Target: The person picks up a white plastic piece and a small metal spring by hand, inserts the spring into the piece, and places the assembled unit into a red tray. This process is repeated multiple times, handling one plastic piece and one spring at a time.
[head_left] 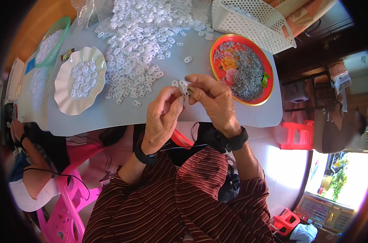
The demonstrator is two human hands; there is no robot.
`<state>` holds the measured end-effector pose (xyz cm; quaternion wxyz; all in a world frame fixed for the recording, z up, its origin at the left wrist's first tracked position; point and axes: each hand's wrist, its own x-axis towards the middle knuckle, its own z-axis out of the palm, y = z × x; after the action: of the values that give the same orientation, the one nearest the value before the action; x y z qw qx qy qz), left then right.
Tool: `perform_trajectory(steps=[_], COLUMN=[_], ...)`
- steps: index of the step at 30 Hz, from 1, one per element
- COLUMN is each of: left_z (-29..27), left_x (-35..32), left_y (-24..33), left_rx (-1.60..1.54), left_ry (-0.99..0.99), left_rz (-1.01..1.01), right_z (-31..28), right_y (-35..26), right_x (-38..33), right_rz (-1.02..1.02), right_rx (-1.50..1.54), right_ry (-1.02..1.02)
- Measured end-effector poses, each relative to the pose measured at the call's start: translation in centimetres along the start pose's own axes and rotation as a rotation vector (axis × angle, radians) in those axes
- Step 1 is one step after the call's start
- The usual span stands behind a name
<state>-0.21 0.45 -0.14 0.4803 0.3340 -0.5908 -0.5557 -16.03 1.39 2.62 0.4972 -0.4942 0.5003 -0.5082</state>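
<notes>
"Over the bench [99, 125], grip state?"
"Left hand [163, 113] and right hand [215, 99] both pinch small white pieces [180, 85] between closely set fingertips."
"Nearby?"
"Heap of similar pieces [131, 65] beyond, leftward; red tray [263, 56] of small grey parts [248, 77], right."

beyond the right hand [217, 99], bare worktop [201, 52] leaves a lane between the heaped white two-hole pieces [131, 60] and the red tray [265, 61]; one loose piece [188, 59] sits in it, and the perforated white basket [250, 30] blocks its far right.
</notes>
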Motion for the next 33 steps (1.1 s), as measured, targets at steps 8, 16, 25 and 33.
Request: perform_trajectory(steps=[8,16,25,33], left_z=[1.2,2.6,3.2,2.9], left_x=[0.6,0.4,1.1,0.8], left_y=[-0.5,-0.3,0.2,0.3], left_rx=[0.248,0.191,0.219,0.296], left_ry=[-0.007,-0.033,-0.027,-0.055], left_rz=[0.202,0.106,0.178,0.184], right_z=[-0.8,-1.3,-1.9,-1.4], right_y=[1.4,1.2,1.4,1.7], right_x=[-2.1,-3.0,-3.1,-3.0], right_rz=[-0.026,0.021,-0.044,-0.151], right_rx=[0.160,0.223,0.204,0.114], right_ry=[0.077,0.177,0.164,0.201])
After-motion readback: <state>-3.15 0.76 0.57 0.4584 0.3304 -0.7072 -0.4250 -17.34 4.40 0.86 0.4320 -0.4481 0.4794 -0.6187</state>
